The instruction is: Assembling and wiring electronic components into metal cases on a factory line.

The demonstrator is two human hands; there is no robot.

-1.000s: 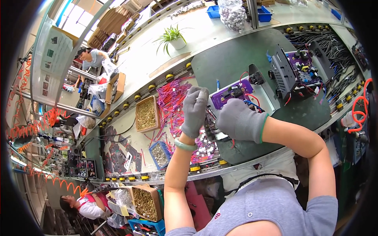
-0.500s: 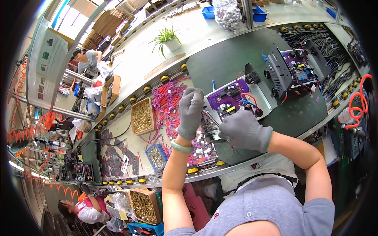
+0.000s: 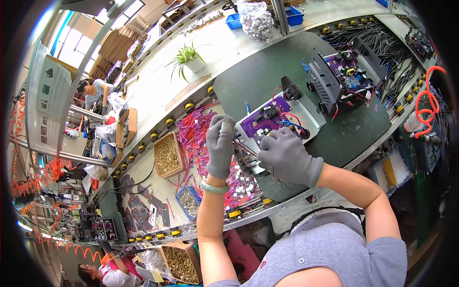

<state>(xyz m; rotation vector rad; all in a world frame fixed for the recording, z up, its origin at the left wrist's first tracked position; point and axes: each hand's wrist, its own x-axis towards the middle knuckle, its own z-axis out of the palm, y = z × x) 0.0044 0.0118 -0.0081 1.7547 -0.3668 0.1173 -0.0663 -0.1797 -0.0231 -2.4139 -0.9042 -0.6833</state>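
Note:
Both my hands wear grey gloves. My left hand is closed at the left end of an open metal chassis, against its dark end panel. What its fingers hold is hidden. My right hand is closed over the chassis's near side, fingertips by the same panel; I cannot make out what is in them. Inside the chassis lies a purple circuit board with black parts and red and blue wires. A second dark end panel stands at the far end.
Another chassis with a purple board stands to the right on the green mat. Black cables lie beyond. On the left are red and purple wires, a screw box and a blue bin. Two people work farther left.
The whole view has shifted, so the bench things sit a little farther left. My right hand has tilted slightly, its fingers still curled at the panel. My left hand keeps its place on the chassis.

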